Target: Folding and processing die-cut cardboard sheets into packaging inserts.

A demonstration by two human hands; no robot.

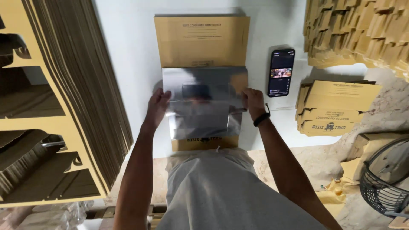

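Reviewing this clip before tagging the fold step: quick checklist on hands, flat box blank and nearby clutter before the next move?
1. Left hand on the left edge of the flat brown cardboard box blank with a shiny silver lining: ok.
2. Right hand, black wristband, on the blank's right edge: ok.
3. Blank lying on the white table, square to the person: ok.
4. Black smartphone with lit screen apart from the blank, to its right: ok.
5. Stack of folded brown boxes apart from the right hand: ok.
6. Creases or damage in the silver lining: cannot tell, blurred.
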